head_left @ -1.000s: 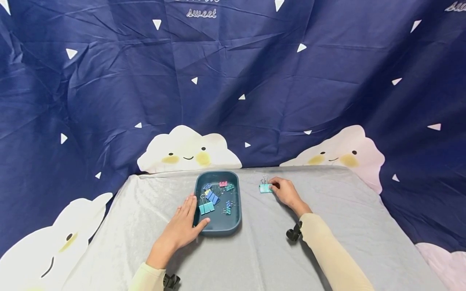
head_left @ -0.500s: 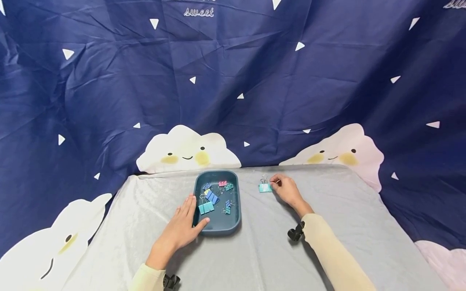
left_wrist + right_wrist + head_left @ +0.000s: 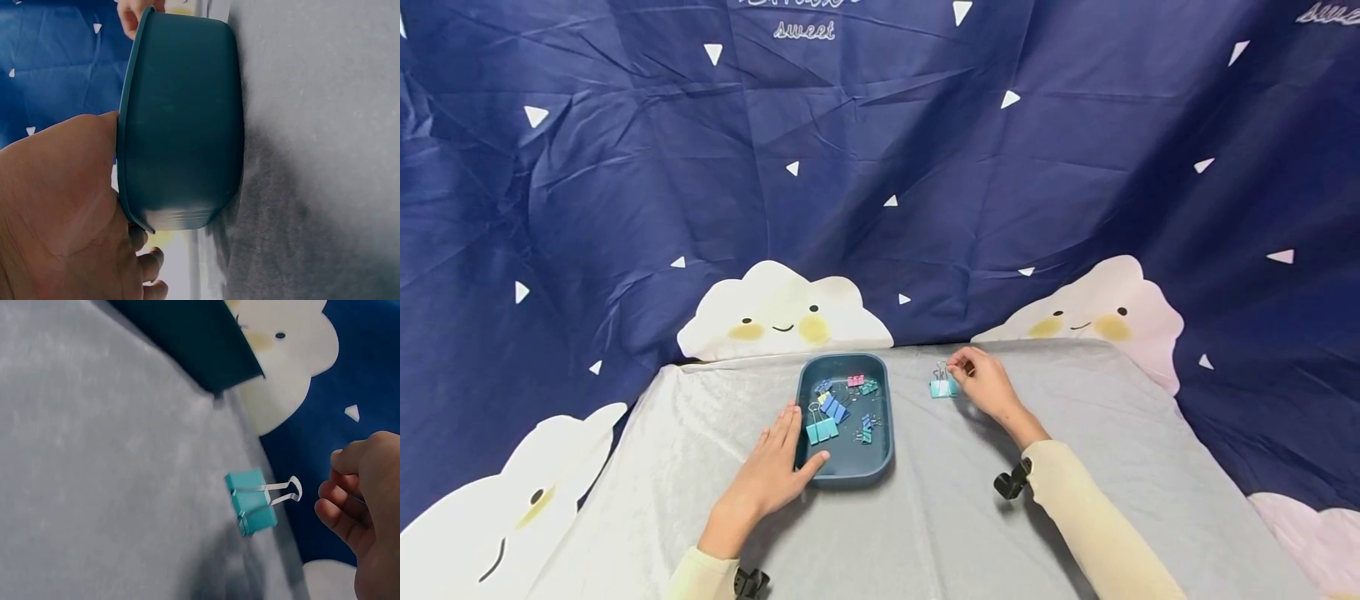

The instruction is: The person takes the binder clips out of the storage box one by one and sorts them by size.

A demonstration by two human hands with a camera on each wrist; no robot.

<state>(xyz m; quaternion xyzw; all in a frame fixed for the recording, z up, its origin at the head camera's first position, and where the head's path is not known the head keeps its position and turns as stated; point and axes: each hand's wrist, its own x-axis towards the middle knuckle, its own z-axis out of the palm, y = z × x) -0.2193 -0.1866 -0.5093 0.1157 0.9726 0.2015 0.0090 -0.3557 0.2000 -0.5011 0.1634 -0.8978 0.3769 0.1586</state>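
A teal binder clip [image 3: 943, 389] with silver handles stands upright on the grey cloth. My right hand [image 3: 988, 387] hovers at its upper right, fingers loosely bent; in the right wrist view, a gap separates the fingertips from the clip's raised handle [image 3: 295, 487]. Left of it sits a dark teal plastic bin [image 3: 850, 478]. Across its left rim lies my left hand [image 3: 767, 471], fingers extended and thumb spread along the near side. Inside the bin are a large teal binder clip [image 3: 822, 432], a blue binder clip [image 3: 834, 409], a pink one [image 3: 856, 381] and several small ones.
The grey cloth [image 3: 1000, 533] covers the table. Behind its back edge hangs a navy curtain [image 3: 850, 233] with white triangles and smiling clouds. A black wrist mount [image 3: 1013, 481] sits under the right sleeve.
My right hand has drawn its fingers off the teal binder clip's right end and risen slightly, towards the handles. The left hand stays on the bin. The head view has shifted slightly.
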